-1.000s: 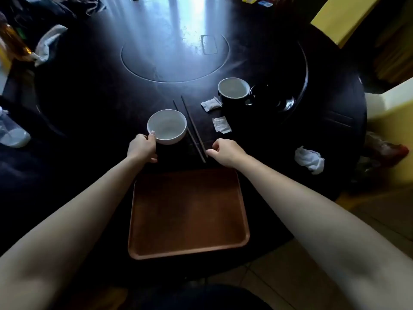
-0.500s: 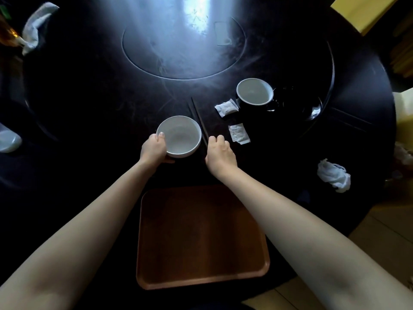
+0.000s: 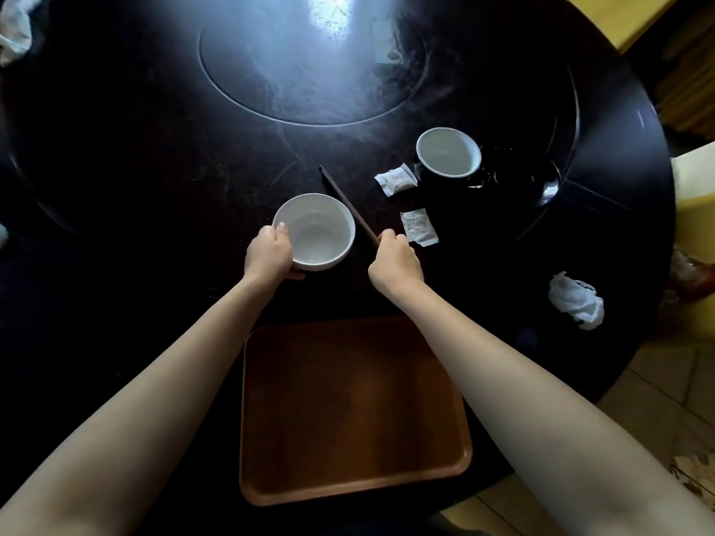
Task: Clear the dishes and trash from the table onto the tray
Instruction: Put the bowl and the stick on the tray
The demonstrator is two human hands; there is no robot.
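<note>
"What's she got hold of there?"

"The left hand (image 3: 269, 252) is wrapped on the near-left rim of the white bowl (image 3: 315, 232), thumb over the lip, fingers under the side. The right hand (image 3: 394, 261) is closed on the near end of the dark chopsticks (image 3: 346, 203); they slant up and away from the fist, passing just beside the bowl's right edge."

"Is the bowl off the table?"

"Can't tell from here. It sits over the dark table (image 3: 154, 168), beyond the tray."

"And the tray?"

"The brown tray (image 3: 348, 489) lies near her, between the two forearms, nothing on it."

"What else is near the hands?"

"Just right of the fist lies a small white packet (image 3: 419, 228), nearly touching the knuckles. Another packet (image 3: 395, 179) is farther out, beside a cup (image 3: 449, 152) with a white inside. Well off to the right of the fist, by the table's edge, there's a crumpled napkin (image 3: 576, 300)."
</note>
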